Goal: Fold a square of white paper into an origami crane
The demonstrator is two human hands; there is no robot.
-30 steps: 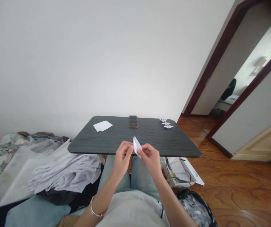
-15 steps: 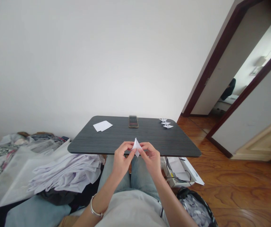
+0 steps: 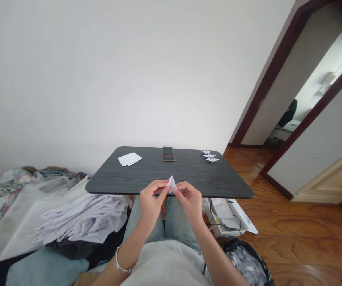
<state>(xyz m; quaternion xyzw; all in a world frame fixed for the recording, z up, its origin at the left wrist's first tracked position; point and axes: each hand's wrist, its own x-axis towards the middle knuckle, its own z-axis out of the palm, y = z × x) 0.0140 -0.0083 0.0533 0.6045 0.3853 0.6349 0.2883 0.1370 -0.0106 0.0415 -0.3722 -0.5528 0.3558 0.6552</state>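
Note:
A small folded piece of white paper (image 3: 171,183), pointed at the top, is pinched between both hands just above the near edge of the dark table (image 3: 147,174). My left hand (image 3: 153,196) grips its left side between thumb and fingers. On the right side, my right hand (image 3: 189,197) does the same, thumb against the paper's lower part. The fingers hide some of the folds. Several white paper cranes (image 3: 211,159) stand in a row at the table's far right. Flat white paper sheets (image 3: 129,159) lie overlapping at the far left.
A phone (image 3: 168,154) lies at the table's back middle, near the wall. Left of the table are piled clothes (image 3: 84,218) and a clear plastic bag. To the right, a white box (image 3: 226,218) with cables and a black bag of paper scraps (image 3: 247,262) sit on the floor.
The folded paper has tilted slightly and sits lower between the fingers. My left hand has shifted a little left, and its thumb has moved up along the paper.

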